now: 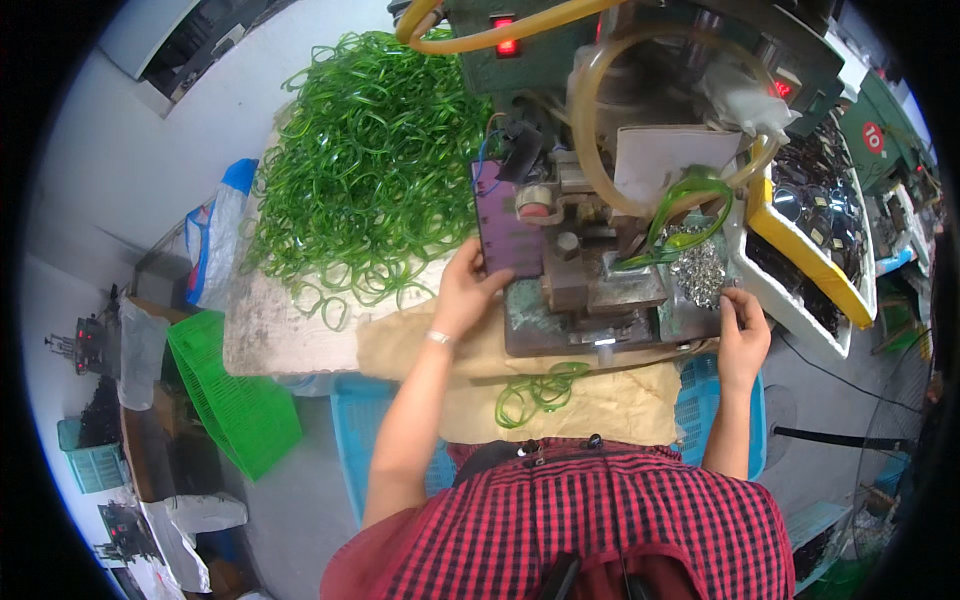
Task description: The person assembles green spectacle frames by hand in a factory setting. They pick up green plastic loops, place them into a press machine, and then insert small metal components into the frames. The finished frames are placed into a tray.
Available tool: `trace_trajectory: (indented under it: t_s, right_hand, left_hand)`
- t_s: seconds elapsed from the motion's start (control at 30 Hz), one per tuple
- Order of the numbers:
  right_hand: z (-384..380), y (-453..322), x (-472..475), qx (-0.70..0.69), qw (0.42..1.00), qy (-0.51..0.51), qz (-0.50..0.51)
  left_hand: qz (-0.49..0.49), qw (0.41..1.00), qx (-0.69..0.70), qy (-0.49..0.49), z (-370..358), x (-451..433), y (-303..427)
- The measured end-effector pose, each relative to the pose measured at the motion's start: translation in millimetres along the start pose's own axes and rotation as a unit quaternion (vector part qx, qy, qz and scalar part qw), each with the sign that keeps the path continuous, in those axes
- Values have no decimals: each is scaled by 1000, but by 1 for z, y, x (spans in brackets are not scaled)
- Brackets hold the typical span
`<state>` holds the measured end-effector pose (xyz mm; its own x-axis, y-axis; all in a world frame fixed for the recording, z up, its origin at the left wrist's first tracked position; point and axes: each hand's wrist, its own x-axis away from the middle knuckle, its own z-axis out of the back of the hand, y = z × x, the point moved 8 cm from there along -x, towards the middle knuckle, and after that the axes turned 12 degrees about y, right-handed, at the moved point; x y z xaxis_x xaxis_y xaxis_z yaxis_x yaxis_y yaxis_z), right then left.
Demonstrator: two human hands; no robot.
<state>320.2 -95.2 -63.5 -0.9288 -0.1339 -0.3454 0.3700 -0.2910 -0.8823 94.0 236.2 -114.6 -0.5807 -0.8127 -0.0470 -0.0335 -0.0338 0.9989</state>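
Observation:
My left hand (466, 294) is at the lower left corner of a purple panel (511, 225), its fingers at the side edge and thumb at the bottom edge. To the panel's right stands a bench press with a metal fixture (600, 281). A green translucent plastic frame (694, 199) with loops rests at the fixture, partly above a heap of small metal parts (701, 270). My right hand (742, 326) is beside this heap, thumb and fingertips close together; whether they hold a small part cannot be seen.
A large pile of green plastic loops (375, 150) covers the worktable (292, 341) at left. Several more loops (540, 394) lie on brown paper before me. White foam boxes (862, 247) with dark glossy pieces stand at right. A yellowish hose (589, 142) curves before the press.

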Motion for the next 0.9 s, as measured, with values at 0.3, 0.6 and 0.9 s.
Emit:
trace_trajectory:
  t_s: [0.3, 0.6, 0.9]
  right_hand:
    - [-49, -131, -1, -61, 970, -145, 184]
    - [-108, -91, 13, -385, 893, -186, -139]
    - [-113, -124, 26, -409, 880, -195, -141]
  left_hand:
    - [-11, 996, -39, 75, 42, 72, 53]
    - [40, 960, 156, -228, -4, 165, 114]
    - [-69, 912, 105, -391, -65, 188, 154]
